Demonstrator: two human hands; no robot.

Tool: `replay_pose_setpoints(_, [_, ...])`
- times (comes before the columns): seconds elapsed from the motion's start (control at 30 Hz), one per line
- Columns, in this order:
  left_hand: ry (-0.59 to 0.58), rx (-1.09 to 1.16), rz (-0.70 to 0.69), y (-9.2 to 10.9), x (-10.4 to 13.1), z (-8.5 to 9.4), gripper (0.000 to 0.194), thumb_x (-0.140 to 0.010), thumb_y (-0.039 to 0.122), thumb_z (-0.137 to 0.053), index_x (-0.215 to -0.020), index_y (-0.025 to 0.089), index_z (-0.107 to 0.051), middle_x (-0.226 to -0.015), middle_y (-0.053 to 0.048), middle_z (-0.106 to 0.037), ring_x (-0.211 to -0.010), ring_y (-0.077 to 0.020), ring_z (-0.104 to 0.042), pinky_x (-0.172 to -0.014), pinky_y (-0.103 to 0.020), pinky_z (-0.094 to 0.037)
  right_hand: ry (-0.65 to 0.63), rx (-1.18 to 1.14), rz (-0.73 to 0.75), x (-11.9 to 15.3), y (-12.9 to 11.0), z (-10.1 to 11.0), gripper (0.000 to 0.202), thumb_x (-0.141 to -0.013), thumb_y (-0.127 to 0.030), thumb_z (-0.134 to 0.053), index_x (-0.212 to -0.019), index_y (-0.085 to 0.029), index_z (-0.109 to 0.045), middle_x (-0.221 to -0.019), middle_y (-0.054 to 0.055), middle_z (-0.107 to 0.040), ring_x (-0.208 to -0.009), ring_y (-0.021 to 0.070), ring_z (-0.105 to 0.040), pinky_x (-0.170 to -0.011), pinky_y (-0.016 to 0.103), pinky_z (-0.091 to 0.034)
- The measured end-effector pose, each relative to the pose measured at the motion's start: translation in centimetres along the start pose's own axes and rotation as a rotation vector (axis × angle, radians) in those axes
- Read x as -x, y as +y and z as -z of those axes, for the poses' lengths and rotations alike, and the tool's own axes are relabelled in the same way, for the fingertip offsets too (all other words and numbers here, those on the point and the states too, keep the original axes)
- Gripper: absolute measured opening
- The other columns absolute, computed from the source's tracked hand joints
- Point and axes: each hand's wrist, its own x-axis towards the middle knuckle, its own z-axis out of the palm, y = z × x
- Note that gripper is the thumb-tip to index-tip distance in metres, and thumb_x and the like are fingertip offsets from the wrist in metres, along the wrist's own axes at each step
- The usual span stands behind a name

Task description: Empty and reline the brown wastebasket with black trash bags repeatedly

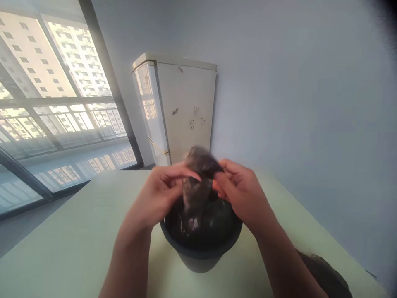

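A dark, glossy, thin bag-like piece (198, 194) is held up between both hands, its lower part hanging into a dark round bucket (201, 251) on the pale green table. My left hand (163, 190) pinches its left side, thumb and fingers together. On the right, my right hand (237, 186) grips the upper right part with closed fingers. The piece is blurred at its top, and I cannot make out whether it is a bag or a liner. The inside of the bucket looks dark and shiny.
A dark object (325, 275) lies on the table (77, 244) at the lower right, partly behind my right forearm. Beyond the table stand a white refrigerator (186, 95) and a pale blue wall (294, 91). Large windows (58, 78) are at the left.
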Motion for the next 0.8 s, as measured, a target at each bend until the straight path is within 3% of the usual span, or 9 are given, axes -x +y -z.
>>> replay_pose_setpoints(0.1, [-0.134,-0.035,0.065,0.3,0.2,-1.0,0.024,-0.091,0.030,-0.078,-0.070,0.019,-0.079,-0.062,-0.005,-0.070,-0.078,-0.0238,-0.076,-0.075,-0.034,-0.061,-0.155,0.116,0.021,0.4,-0.5,-0.3,0.015,-0.097,-0.029,-0.067,-0.087,-0.020,-0.072,-0.080,0.003,-0.070,-0.075,0.0183,-0.066,-0.068,0.030,-0.052])
replay_pose_setpoints(0.17, [-0.128,-0.020,0.095,0.2,0.2,-1.3,0.017,-0.091,0.027,-0.078,-0.077,0.020,-0.082,-0.061,-0.003,-0.070,-0.065,-0.0190,-0.072,-0.068,-0.031,-0.060,-0.200,0.122,0.063,0.6,-1.0,-0.3,0.010,-0.094,-0.019,-0.066,-0.088,-0.020,-0.074,-0.089,0.004,-0.074,-0.084,0.0205,-0.069,-0.076,0.032,-0.055])
replay_pose_setpoints(0.33, [0.161,-0.027,0.111,-0.4,0.0,-1.6,0.006,-0.086,0.025,-0.082,-0.089,0.020,-0.085,-0.063,0.000,-0.072,-0.055,-0.0137,-0.067,-0.054,-0.023,-0.055,-0.211,0.161,0.085,1.1,-1.6,-0.4,0.032,-0.091,-0.013,-0.065,-0.120,-0.026,-0.067,-0.105,0.001,-0.074,-0.093,0.0186,-0.071,-0.085,0.032,-0.057])
replay_pose_setpoints(0.4, [0.282,-0.069,0.115,-0.6,-0.1,-1.8,0.010,-0.084,0.026,-0.083,-0.092,0.020,-0.085,-0.069,-0.002,-0.076,-0.059,-0.0154,-0.070,-0.056,-0.024,-0.057,-0.205,0.187,0.080,1.4,-1.5,-0.5,0.049,-0.089,-0.018,-0.072,-0.134,-0.030,-0.055,-0.102,0.000,-0.074,-0.086,0.0185,-0.071,-0.080,0.032,-0.058])
replay_pose_setpoints(0.47, [0.348,-0.086,0.143,-0.7,-0.1,-2.0,0.015,-0.082,0.029,-0.085,-0.094,0.019,-0.085,-0.073,-0.004,-0.078,-0.062,-0.0180,-0.073,-0.058,-0.026,-0.060,-0.144,0.189,0.091,1.4,-1.2,-0.5,0.049,-0.092,-0.026,-0.074,-0.133,-0.031,-0.050,-0.091,-0.002,-0.073,-0.074,0.0177,-0.069,-0.069,0.031,-0.056])
replay_pose_setpoints(0.57, [0.299,-0.015,0.183,-0.5,0.0,-2.3,0.024,-0.077,0.032,-0.090,-0.095,0.017,-0.083,-0.070,-0.004,-0.077,-0.063,-0.0202,-0.075,-0.060,-0.028,-0.063,-0.050,0.142,0.094,1.1,-0.8,-0.4,0.017,-0.103,-0.042,-0.061,-0.105,-0.028,-0.053,-0.073,-0.003,-0.067,-0.056,0.0149,-0.061,-0.057,0.030,-0.049])
replay_pose_setpoints(0.63, [0.237,0.071,0.170,-0.3,0.0,-2.5,0.029,-0.073,0.031,-0.094,-0.093,0.017,-0.078,-0.070,-0.002,-0.075,-0.062,-0.0202,-0.075,-0.059,-0.028,-0.062,-0.018,0.066,0.058,0.8,-0.5,-0.3,0.028,-0.108,-0.050,-0.051,-0.092,-0.027,-0.049,-0.068,-0.004,-0.064,-0.049,0.0138,-0.058,-0.052,0.029,-0.047])
replay_pose_setpoints(0.7, [0.180,0.122,0.131,-0.1,0.1,-2.7,0.030,-0.073,0.030,-0.094,-0.089,0.018,-0.071,-0.071,-0.001,-0.073,-0.062,-0.0199,-0.074,-0.058,-0.027,-0.062,0.017,-0.011,-0.003,0.6,-0.4,-0.2,0.033,-0.108,-0.055,-0.047,-0.091,-0.027,-0.046,-0.067,-0.004,-0.064,-0.047,0.0144,-0.058,-0.048,0.029,-0.047])
replay_pose_setpoints(0.8, [0.125,0.014,0.041,0.2,0.1,-2.9,0.024,-0.079,0.027,-0.089,-0.088,0.019,-0.068,-0.075,0.000,-0.071,-0.067,-0.0181,-0.073,-0.063,-0.027,-0.061,0.047,-0.030,-0.069,0.4,-0.4,-0.1,0.032,-0.106,-0.056,-0.052,-0.092,-0.027,-0.045,-0.065,-0.004,-0.062,-0.045,0.0143,-0.055,-0.045,0.029,-0.045])
